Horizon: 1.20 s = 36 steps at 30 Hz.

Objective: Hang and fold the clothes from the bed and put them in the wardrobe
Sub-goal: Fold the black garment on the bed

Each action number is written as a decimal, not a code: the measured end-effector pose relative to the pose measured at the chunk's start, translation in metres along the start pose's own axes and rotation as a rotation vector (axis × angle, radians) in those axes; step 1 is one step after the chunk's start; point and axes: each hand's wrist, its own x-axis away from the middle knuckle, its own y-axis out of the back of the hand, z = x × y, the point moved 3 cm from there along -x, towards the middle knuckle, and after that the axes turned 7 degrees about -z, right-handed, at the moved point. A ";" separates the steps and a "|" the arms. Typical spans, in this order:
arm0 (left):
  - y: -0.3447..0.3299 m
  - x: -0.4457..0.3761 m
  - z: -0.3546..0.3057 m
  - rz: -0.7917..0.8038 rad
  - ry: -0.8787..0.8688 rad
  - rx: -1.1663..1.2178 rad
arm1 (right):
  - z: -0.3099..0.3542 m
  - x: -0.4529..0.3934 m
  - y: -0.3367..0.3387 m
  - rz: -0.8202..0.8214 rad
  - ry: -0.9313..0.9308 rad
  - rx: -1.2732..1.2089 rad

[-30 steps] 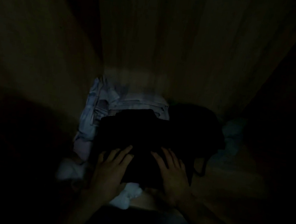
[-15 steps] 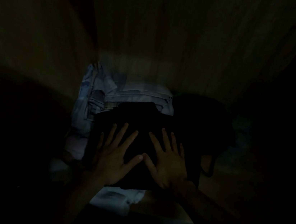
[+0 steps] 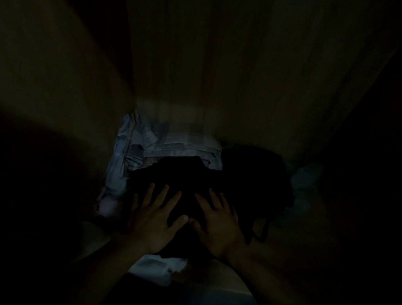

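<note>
1. Head view is showing me the wardrobe (image 3: 246,56) first, its pale wooden back panel filling most of the dim frame, with a side wall slanting in on the left.
2. Inside it, a pale folded stack (image 3: 182,147) is sitting against the back, and a dark mound (image 3: 255,175) is lying just to its right (too dim to say what garment it is).
3. A dark folded garment (image 3: 166,173) is lying in front of the pale stack, overlapping its near edge, with something whitish (image 3: 156,269) showing beneath its near side.
4. I am seeing the left hand (image 3: 152,220) and the right hand (image 3: 218,226) both lying flat on that garment, fingers straight and spread, thumbs nearly touching, clamping nothing.
5. I am judging this as the placing step: the folded piece is being pressed and settled into the wardrobe.
6. The next move, as I am reading it, is calling for the palms to lift straight off without dragging the top layer, since loose folds could slide apart, and then a turn toward the bed for another piece.
7. Writing, brands or labels: I am finding none readable in this light.
</note>
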 end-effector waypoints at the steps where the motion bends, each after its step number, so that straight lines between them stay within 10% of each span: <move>1: 0.014 0.009 -0.005 0.009 0.007 0.007 | 0.007 0.007 0.017 0.007 0.004 0.004; 23: 0.513 0.253 -0.144 0.060 -0.030 0.112 | 0.205 0.246 0.516 0.075 -0.063 0.059; 36: 0.646 0.403 -0.215 -0.088 -0.110 0.021 | 0.249 0.400 0.658 -0.013 0.027 0.101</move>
